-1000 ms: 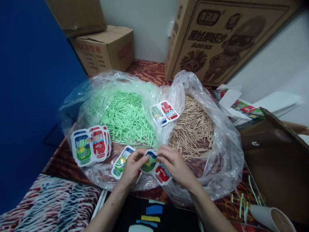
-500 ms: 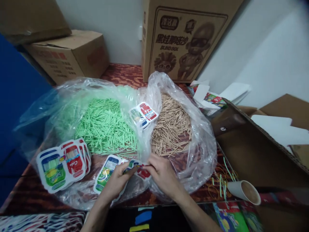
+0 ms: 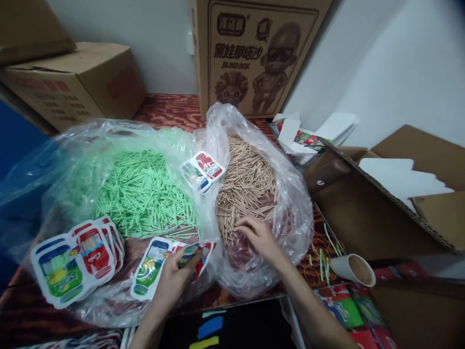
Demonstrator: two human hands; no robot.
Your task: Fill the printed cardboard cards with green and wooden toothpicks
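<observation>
My left hand [image 3: 174, 278] is closed on a small printed pack [image 3: 196, 252] with green and red bottle pictures, held over the front of the plastic bags. My right hand [image 3: 258, 236] reaches into the right clear bag, fingers curled down onto the pile of tan sticks [image 3: 245, 186]. Whether it pinches any stick is hidden. The left bag holds a heap of green sticks [image 3: 141, 194]. Another printed pack [image 3: 150, 266] lies flat just left of my left hand.
A stack of printed packs [image 3: 72, 264] lies at the front left, another pack [image 3: 201, 170] between the bags. Cardboard boxes [image 3: 254, 48] stand behind, an open carton [image 3: 381, 203] on the right. A paper cup [image 3: 354, 269] lies on its side beside loose green sticks.
My right hand has let go of the pack and moved right into the tan sticks. My left hand keeps the pack. The view has swung to the right.
</observation>
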